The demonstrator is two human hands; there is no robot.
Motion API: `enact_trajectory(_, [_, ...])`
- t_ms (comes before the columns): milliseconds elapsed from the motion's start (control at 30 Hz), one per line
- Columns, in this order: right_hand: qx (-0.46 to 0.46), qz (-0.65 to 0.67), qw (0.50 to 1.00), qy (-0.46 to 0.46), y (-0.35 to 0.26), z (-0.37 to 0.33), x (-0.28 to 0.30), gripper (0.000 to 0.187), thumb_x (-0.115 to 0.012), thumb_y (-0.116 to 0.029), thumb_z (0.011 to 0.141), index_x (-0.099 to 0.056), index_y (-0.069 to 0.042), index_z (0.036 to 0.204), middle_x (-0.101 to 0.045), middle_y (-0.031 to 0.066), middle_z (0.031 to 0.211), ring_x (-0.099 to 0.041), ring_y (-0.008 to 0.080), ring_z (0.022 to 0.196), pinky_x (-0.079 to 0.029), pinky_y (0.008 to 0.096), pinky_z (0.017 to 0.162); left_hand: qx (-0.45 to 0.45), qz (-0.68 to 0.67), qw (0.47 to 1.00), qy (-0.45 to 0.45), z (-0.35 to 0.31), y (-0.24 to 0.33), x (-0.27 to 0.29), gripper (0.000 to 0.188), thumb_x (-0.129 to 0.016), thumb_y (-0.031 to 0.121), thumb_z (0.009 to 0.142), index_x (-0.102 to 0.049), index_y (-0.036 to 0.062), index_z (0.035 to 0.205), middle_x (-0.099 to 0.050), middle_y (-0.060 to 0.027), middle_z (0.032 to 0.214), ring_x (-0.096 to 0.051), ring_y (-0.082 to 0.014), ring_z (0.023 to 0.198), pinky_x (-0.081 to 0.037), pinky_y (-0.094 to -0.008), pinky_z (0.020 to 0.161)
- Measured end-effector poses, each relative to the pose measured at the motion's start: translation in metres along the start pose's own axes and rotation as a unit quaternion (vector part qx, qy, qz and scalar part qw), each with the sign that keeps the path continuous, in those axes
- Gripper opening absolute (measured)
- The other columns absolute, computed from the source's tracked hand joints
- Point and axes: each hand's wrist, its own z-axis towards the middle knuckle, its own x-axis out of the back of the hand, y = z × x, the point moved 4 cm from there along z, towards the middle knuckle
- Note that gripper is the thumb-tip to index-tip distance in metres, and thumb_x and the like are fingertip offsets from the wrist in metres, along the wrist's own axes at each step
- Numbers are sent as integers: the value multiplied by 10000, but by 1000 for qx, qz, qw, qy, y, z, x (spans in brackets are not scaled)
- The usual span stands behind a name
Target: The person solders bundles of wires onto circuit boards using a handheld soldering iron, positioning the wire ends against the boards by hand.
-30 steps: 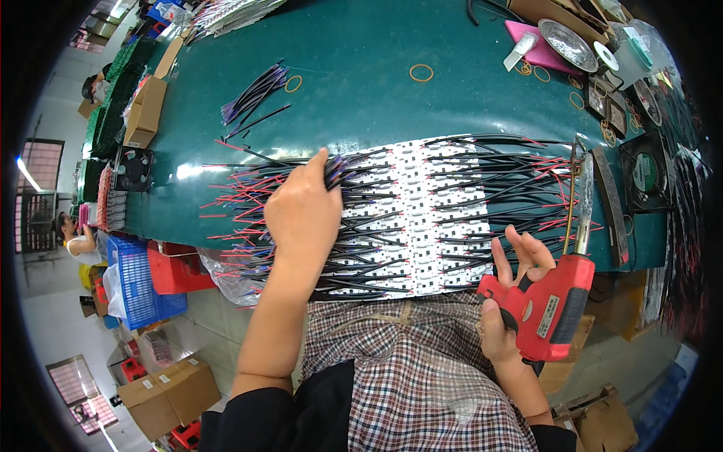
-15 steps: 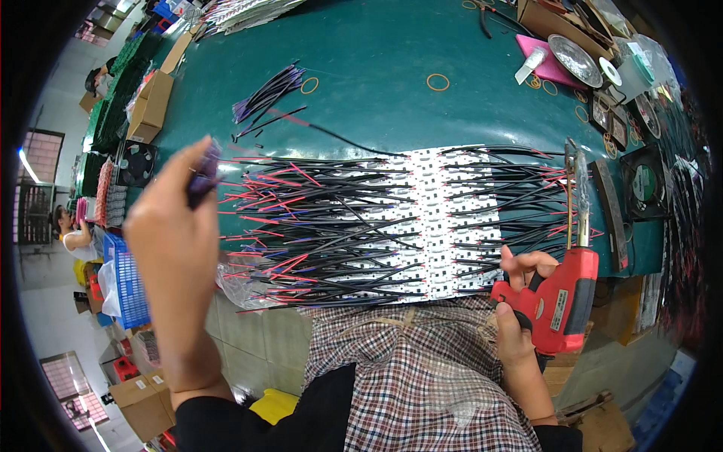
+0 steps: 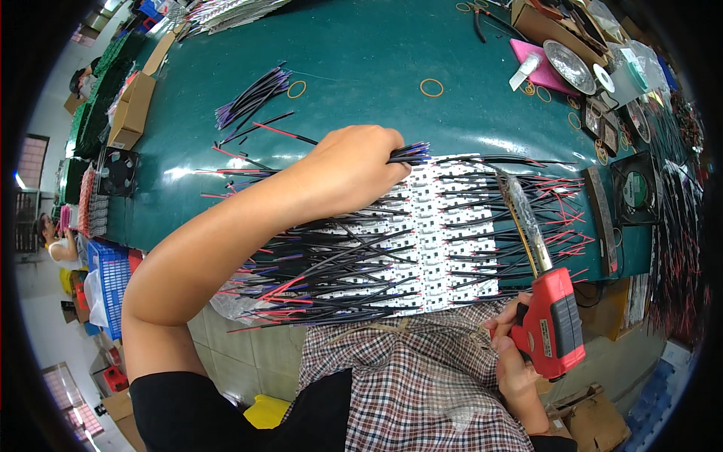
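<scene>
My left hand (image 3: 354, 166) reaches over the far edge of a row of white circuit boards (image 3: 429, 241). Its fingers are closed round a small bundle of black wires (image 3: 412, 153) with purple and blue ends, which point right above the boards. Lower right, my right hand (image 3: 516, 354) grips a red and black soldering gun (image 3: 553, 324) by its handle. The gun's long metal tip slants up and left over the black wires with red ends (image 3: 538, 203) at the boards' right side. More such wires (image 3: 301, 279) fan out on the left, partly beneath my left forearm.
A loose bundle of black and purple wires (image 3: 252, 96) lies on the green table (image 3: 361, 68), near rubber bands (image 3: 431, 87). Back right are pliers (image 3: 479, 27), a metal dish (image 3: 571, 64) and a pink pad (image 3: 538, 71). A fan (image 3: 636, 188) stands right; a blue basket (image 3: 113, 286) is left.
My left hand has swung from the left side to the boards' far edge, carrying the wire bundle. The soldering gun has shifted slightly down and left, its tip now leaning left.
</scene>
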Motion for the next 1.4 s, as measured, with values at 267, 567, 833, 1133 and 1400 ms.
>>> enact_trajectory(267, [-60,-100,991,-62,-5,7,-6,556,-592,-41,924,-399,41,1439,-562,88,873,-528,120,654,-480,287,625,-74,17,984,159,4,-13,-11,239,-710,203,857,-677,-30,902,-667,-191,736,-655,-372,717,-486,-457,683])
enact_trajectory(567, [-48,-191,978,-73,-6,19,-16,270,-556,-15,974,-497,37,1232,-546,67,786,-489,87,546,-429,249,497,-75,61,980,175,4,-9,-22,234,-731,194,811,-647,-24,803,-650,-221,717,-633,-425,700,-483,-499,650])
enact_trajectory(833, [-51,-209,975,-49,-8,32,-23,127,-580,-41,964,-524,21,1059,-516,38,732,-467,72,511,-422,247,467,-77,54,980,176,3,-6,-24,228,-747,182,771,-641,-19,790,-644,-224,701,-636,-428,698,-490,-505,642])
enact_trajectory(1133, [-71,-202,976,-30,-9,33,-24,98,-568,-16,966,-524,26,1043,-503,32,713,-424,64,476,-408,247,447,-91,64,976,188,1,-5,-25,212,-746,173,768,-651,-15,789,-657,-220,717,-648,-417,709,-500,-504,644])
enact_trajectory(1400, [-130,-182,975,8,-8,30,-21,134,-594,-45,976,-539,28,1074,-526,32,722,-413,57,467,-404,250,467,-79,79,979,172,5,0,-26,197,-733,149,761,-629,-17,750,-645,-226,710,-637,-432,708,-497,-514,648])
